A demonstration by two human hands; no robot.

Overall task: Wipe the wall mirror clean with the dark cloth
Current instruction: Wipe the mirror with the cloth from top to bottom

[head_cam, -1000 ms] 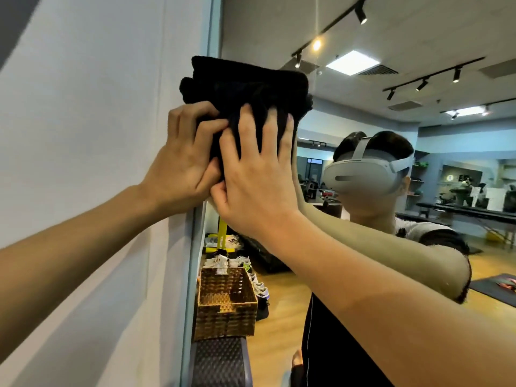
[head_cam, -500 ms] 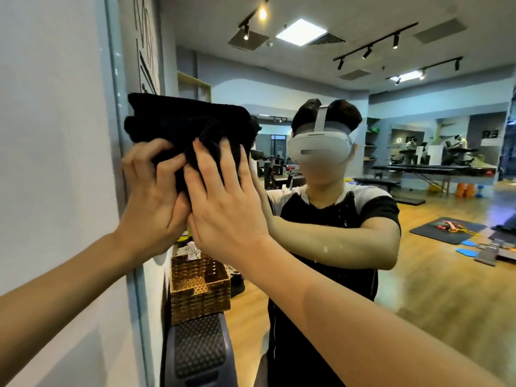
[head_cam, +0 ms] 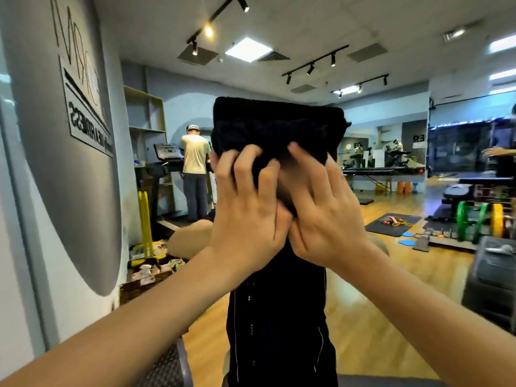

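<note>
Pressing against the wall mirror (head_cam: 391,317): one dark cloth (head_cam: 276,129), folded into a thick pad, held flat on the glass near the middle of the view. Left hand (head_cam: 245,216): below the cloth's left half, fingers curled over its lower edge and gripping the fabric, thumb side touching the right hand. Right hand (head_cam: 324,219): below the cloth's right half, fingers bent with the tips dug into the lower edge, palm toward the glass. Both forearms reach up to the cloth from the bottom corners of the view. Reflected in the mirror, directly below the cloth: the person's dark top (head_cam: 276,317); the head is hidden behind the cloth. Reflected to the left of the cloth: a second person in a pale shirt (head_cam: 195,159) standing at a treadmill (head_cam: 164,157), and lower down a yellow stand (head_cam: 144,219). Reflected to the right of the cloth: a dark floor mat (head_cam: 391,224) on wooden flooring, and coloured weight plates (head_cam: 480,219) farther right. Mirror's left frame edge (head_cam: 26,219): far left of the cloth, against a pale wall.
</note>
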